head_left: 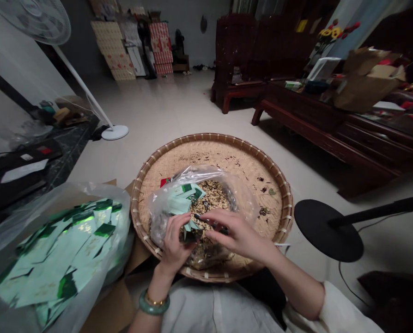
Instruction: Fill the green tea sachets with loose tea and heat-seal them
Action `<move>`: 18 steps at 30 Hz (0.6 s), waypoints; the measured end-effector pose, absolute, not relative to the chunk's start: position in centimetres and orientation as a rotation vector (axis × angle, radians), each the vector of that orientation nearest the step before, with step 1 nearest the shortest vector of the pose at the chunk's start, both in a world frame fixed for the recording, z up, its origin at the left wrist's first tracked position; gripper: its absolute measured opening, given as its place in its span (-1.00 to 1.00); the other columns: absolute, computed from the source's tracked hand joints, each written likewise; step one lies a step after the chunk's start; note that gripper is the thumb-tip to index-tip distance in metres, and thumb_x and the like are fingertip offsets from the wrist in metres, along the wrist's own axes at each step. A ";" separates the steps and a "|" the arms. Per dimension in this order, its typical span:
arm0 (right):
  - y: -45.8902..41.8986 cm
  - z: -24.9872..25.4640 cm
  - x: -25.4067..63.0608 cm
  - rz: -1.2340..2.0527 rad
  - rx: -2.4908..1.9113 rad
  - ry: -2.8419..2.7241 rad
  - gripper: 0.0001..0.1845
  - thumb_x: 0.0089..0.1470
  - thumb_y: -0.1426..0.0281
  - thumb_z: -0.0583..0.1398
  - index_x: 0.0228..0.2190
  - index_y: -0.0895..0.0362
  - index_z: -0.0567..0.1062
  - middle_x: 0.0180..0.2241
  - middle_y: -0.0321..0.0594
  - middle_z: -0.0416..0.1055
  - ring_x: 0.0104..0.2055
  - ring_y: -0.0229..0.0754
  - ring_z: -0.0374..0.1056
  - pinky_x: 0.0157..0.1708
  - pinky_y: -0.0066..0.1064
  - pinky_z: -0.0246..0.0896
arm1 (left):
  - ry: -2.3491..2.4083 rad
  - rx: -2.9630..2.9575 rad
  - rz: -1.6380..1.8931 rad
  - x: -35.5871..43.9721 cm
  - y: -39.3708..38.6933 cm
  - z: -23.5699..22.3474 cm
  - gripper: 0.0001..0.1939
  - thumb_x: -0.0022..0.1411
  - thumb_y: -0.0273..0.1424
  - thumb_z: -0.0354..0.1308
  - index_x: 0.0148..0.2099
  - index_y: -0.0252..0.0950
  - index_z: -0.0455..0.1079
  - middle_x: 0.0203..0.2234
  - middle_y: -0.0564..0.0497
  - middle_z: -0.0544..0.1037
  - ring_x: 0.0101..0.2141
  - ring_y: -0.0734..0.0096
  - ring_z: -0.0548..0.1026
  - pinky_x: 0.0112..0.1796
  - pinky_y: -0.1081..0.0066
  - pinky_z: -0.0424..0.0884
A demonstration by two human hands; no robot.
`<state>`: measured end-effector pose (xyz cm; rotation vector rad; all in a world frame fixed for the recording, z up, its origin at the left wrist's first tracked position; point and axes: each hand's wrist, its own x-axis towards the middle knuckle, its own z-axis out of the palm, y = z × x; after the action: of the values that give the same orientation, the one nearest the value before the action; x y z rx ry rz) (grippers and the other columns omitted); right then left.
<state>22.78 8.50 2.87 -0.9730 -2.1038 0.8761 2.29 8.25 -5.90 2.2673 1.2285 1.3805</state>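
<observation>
A clear plastic bag (206,172) lies open on a round woven bamboo tray (211,138). Loose tan grains and dark bits (213,192) fill the bag, with several pale green packets (179,203) on its left side. My left hand (177,240), wearing a jade bangle on the wrist, is closed around a pale green packet (190,226) over the bag. Just right of it, my right hand (236,231) grips a slim dark tool (206,220) whose tip points at that packet. My fingers partly cover the tool, so its exact kind is unclear.
At my left, a large plastic bag (121,194) in a cardboard box holds many green packets (71,240). Dark twisted scraps (264,211) lie on the tray's right part. A black round stand base (327,231) stands at right; a white fan base (115,132) stands farther left.
</observation>
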 end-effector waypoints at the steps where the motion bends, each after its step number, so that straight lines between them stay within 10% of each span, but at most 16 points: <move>1: 8.3 2.8 22.6 0.873 -0.946 -2.114 -0.66 0.14 0.38 0.18 -0.02 0.09 0.38 -0.12 -0.12 0.42 -0.12 -0.19 0.36 -0.13 -0.30 0.34 | 1.241 2.268 1.372 2.3 8.2 -5.9 -0.53 0.15 -0.26 0.20 0.07 -0.23 0.20 -0.09 -0.15 0.46 -0.07 0.16 0.42 -0.06 0.11 0.36; 11: 7.6 0.7 20.9 0.296 -1.173 -2.470 -0.83 0.19 0.34 0.10 -0.25 0.13 0.46 -0.28 -0.11 0.36 -0.28 -0.16 0.27 -0.39 -0.42 0.17 | 1.354 2.127 1.211 3.5 8.1 -6.1 -0.55 0.09 -0.32 0.22 0.02 -0.26 0.24 -0.25 -0.07 0.46 -0.21 0.20 0.42 -0.20 0.21 0.40; 18: 9.3 0.2 22.4 0.542 -1.189 -2.440 -0.91 0.14 0.50 0.11 -0.32 0.15 0.42 -0.35 -0.23 0.32 -0.38 -0.26 0.25 -0.40 -0.48 0.14 | 1.393 2.095 1.018 2.7 8.6 -5.7 -0.50 -0.06 -0.40 0.33 -0.02 -0.21 0.35 -0.24 -0.05 0.49 -0.15 0.15 0.40 -0.13 0.16 0.38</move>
<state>22.38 9.32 0.21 -1.1893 -2.4400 0.5416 2.74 8.64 -5.73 2.0950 1.3927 1.0184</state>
